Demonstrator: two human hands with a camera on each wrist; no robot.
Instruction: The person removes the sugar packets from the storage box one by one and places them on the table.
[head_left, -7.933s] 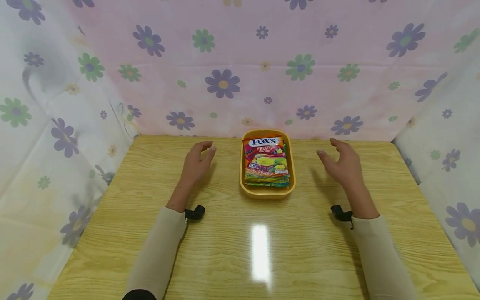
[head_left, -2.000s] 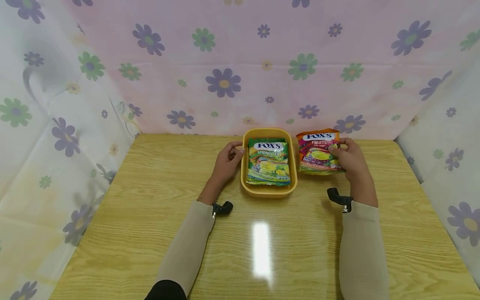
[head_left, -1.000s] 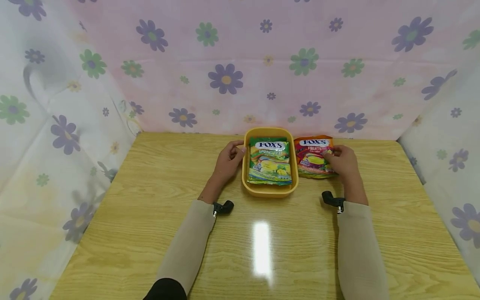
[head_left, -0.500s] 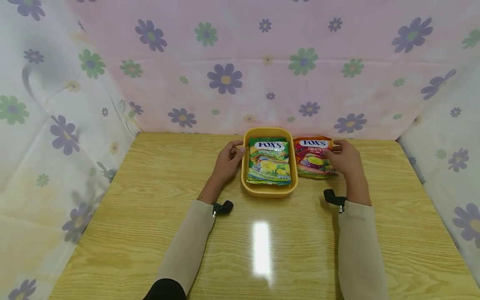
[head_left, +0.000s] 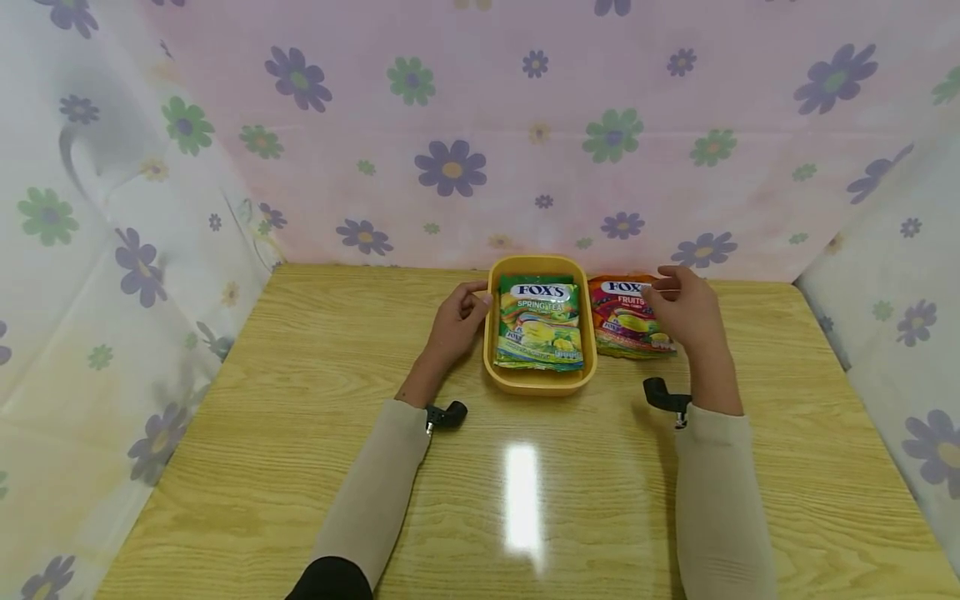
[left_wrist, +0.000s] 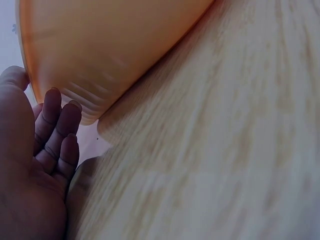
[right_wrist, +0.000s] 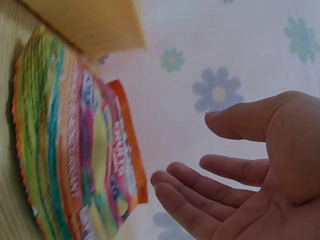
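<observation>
In the head view a yellow plastic tray (head_left: 540, 388) stands on the wooden table, with a green FOX'S Spring Tea candy packet (head_left: 538, 325) lying face up in it. My left hand (head_left: 452, 325) holds the tray at its left rim, thumb at the edge and bent fingers by the outer wall (left_wrist: 115, 45). To the tray's right lies a red-orange FOX'S Fruits candy packet (head_left: 626, 325), with green-edged packaging showing beneath its front. Over that packet's upper right hovers my right hand (head_left: 686, 308). From the right wrist, its fingers and thumb are parted, apart from the packet (right_wrist: 95, 150).
The wooden table (head_left: 337, 500) runs back to a pink floral curtain (head_left: 510, 100), close behind the tray and the red packet. White floral cloth (head_left: 97, 333) bounds the left side, with more on the right. Small black wrist cameras (head_left: 447, 415) project inward from both sleeves.
The Fruits packet was lifted from the tray by my right hand and laid on the table to the right. That hand has released it and risen slightly. My left hand moved to the tray.
</observation>
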